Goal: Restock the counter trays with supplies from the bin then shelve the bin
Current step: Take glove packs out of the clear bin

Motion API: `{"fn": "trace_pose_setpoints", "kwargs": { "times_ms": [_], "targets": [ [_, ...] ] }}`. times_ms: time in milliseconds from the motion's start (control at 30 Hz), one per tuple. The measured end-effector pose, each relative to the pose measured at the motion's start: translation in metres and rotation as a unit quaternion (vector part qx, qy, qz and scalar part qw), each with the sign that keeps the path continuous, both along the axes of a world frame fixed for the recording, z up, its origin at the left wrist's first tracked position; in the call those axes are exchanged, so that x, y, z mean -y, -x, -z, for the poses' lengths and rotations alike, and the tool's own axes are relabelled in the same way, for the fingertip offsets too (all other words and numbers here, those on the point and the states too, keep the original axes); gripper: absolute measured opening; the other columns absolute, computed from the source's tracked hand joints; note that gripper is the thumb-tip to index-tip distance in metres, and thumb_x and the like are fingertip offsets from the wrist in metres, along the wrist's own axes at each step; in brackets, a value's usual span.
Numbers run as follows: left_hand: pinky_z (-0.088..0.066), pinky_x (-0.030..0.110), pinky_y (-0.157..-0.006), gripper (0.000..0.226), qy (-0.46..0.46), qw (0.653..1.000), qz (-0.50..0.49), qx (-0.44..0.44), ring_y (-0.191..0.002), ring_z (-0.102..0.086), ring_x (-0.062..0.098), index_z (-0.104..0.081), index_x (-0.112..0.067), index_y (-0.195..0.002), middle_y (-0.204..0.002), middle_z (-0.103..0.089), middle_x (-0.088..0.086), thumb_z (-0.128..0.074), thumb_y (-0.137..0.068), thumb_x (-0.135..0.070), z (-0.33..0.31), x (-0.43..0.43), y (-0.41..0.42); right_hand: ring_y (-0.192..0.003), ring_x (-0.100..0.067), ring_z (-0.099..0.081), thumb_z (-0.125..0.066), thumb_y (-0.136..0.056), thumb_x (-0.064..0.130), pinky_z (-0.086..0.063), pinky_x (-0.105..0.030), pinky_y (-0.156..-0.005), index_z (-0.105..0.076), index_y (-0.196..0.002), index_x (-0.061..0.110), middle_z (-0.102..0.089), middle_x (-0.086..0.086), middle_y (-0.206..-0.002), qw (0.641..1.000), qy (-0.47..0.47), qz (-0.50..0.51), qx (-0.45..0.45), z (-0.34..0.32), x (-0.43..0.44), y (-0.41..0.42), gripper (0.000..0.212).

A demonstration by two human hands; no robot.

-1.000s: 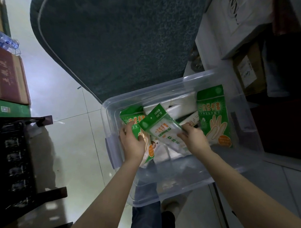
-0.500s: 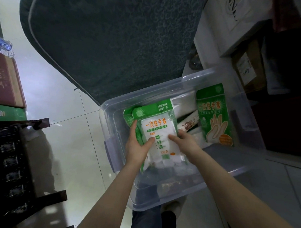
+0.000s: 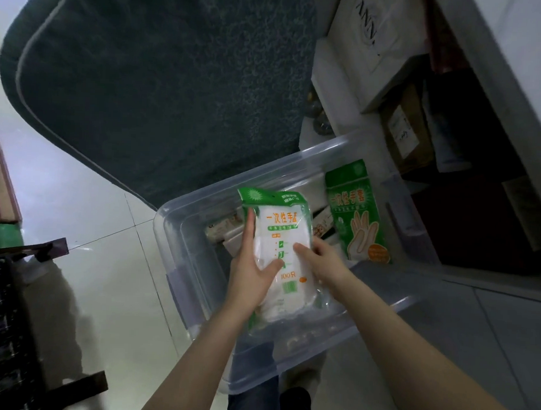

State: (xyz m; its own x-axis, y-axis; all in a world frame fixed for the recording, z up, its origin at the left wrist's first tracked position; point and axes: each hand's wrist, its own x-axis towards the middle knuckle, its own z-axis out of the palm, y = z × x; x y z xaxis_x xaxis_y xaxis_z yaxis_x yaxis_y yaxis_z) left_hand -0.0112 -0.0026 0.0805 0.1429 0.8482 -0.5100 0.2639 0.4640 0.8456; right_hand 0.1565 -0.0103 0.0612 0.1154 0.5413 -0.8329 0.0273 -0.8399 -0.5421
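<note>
Green-topped and clear-fronted, the glove pack [image 3: 277, 235] is held upright over the middle of the bin [image 3: 170, 232], its white contents and printed lettering facing the camera. The left hand [image 3: 251, 271] grips its left edge, thumb laid across the front and fingers [image 3: 249, 225] running up the side. The right hand [image 3: 325, 262] holds the right edge, its fingers bent onto the front; its thumb is hidden.

Inside the transparent plastic bin, a second green pack [image 3: 354, 214] with a hand drawing leans against the right wall, and small paper boxes [image 3: 222, 232] lie at the far side. A dark green mat [image 3: 159, 93] lies beyond the bin on the pale tiled floor [image 3: 92, 260]. To the right, shelves hold a white box [image 3: 376, 39] and a cardboard carton [image 3: 403, 132]. A dark rack [image 3: 7, 318] stands at the left.
</note>
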Motion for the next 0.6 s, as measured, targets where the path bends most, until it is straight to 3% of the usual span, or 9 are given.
{"fn": "trace_pose_setpoints", "kwargs": {
  "times_ms": [100,167,200,267,333,400,467,600],
  "targets": [
    [-0.056,0.022,-0.075,0.104,-0.012,0.999,0.032,-0.011,-0.113,-0.059,0.005,-0.002,-0.064,-0.138,-0.140,-0.048,-0.010,-0.069,-0.082,-0.008,0.004,-0.010,-0.011,-0.102,-0.023,-0.058,-0.064,-0.088,0.033,-0.049,-0.037,-0.087,-0.049,-0.133,0.022,-0.056,-0.009,-0.126,0.967,-0.048,-0.122,0.217,-0.001,-0.005,-0.030,0.049],
    [-0.053,0.027,-0.084,0.103,-0.020,0.998,0.063,-0.025,-0.118,-0.054,0.010,0.000,-0.065,-0.138,-0.143,-0.042,-0.007,-0.068,-0.084,-0.008,0.008,-0.015,-0.018,-0.112,-0.034,-0.052,-0.064,-0.087,0.034,-0.045,-0.041,-0.092,-0.044,-0.136,0.022,-0.048,-0.016,-0.131,0.920,-0.052,-0.152,0.356,0.001,-0.008,-0.056,0.054],
    [-0.050,0.023,-0.086,0.101,-0.025,0.996,0.078,-0.033,-0.117,-0.051,0.008,-0.002,-0.065,-0.138,-0.141,-0.041,-0.008,-0.067,-0.084,-0.009,0.011,-0.017,-0.021,-0.113,-0.038,-0.052,-0.062,-0.087,0.032,-0.045,-0.042,-0.092,-0.043,-0.135,0.020,-0.048,-0.019,-0.131,0.906,-0.039,-0.153,0.393,0.002,-0.009,-0.067,0.053],
    [-0.042,0.015,-0.086,0.090,-0.036,0.993,0.097,-0.053,-0.113,-0.045,0.001,-0.016,-0.062,-0.138,-0.132,-0.039,-0.009,-0.066,-0.084,-0.010,0.016,-0.020,-0.026,-0.110,-0.041,-0.053,-0.061,-0.087,0.028,-0.046,-0.043,-0.090,-0.046,-0.128,0.015,-0.045,-0.022,-0.130,0.882,-0.006,-0.169,0.441,0.004,-0.013,-0.084,0.045],
    [-0.044,0.015,-0.089,0.073,-0.041,0.991,0.103,-0.073,-0.109,-0.048,-0.002,-0.038,-0.058,-0.129,-0.125,-0.042,-0.007,-0.066,-0.082,-0.010,0.022,-0.022,-0.032,-0.112,-0.041,-0.048,-0.064,-0.084,0.023,-0.045,-0.042,-0.089,-0.049,-0.123,0.013,-0.041,-0.020,-0.128,0.843,-0.016,-0.203,0.498,0.007,-0.017,-0.089,0.044],
    [-0.040,0.001,-0.080,0.063,-0.047,0.989,0.104,-0.092,-0.104,-0.047,-0.013,-0.047,-0.055,-0.119,-0.121,-0.045,-0.004,-0.067,-0.080,-0.010,0.027,-0.022,-0.037,-0.112,-0.039,-0.045,-0.067,-0.080,0.021,-0.044,-0.042,-0.086,-0.050,-0.127,0.014,-0.042,-0.019,-0.124,0.807,-0.029,-0.219,0.548,0.009,-0.019,-0.085,0.050],
    [-0.039,-0.002,-0.072,0.059,-0.050,0.988,0.099,-0.105,-0.101,-0.047,-0.014,-0.049,-0.053,-0.116,-0.119,-0.047,-0.004,-0.069,-0.078,-0.012,0.032,-0.024,-0.039,-0.113,-0.038,-0.047,-0.068,-0.079,0.016,-0.044,-0.043,-0.087,-0.049,-0.130,0.016,-0.045,-0.019,-0.126,0.785,-0.032,-0.204,0.584,0.013,-0.017,-0.076,0.054],
    [-0.041,0.004,-0.068,0.058,-0.048,0.987,0.095,-0.119,-0.098,-0.052,0.000,-0.049,-0.051,-0.117,-0.114,-0.048,-0.006,-0.073,-0.076,-0.016,0.036,-0.027,-0.036,-0.117,-0.039,-0.045,-0.065,-0.081,0.008,-0.042,-0.047,-0.094,-0.043,-0.135,0.018,-0.047,-0.020,-0.129,0.817,-0.028,-0.169,0.551,0.022,-0.015,-0.066,0.059]
  ]
}}
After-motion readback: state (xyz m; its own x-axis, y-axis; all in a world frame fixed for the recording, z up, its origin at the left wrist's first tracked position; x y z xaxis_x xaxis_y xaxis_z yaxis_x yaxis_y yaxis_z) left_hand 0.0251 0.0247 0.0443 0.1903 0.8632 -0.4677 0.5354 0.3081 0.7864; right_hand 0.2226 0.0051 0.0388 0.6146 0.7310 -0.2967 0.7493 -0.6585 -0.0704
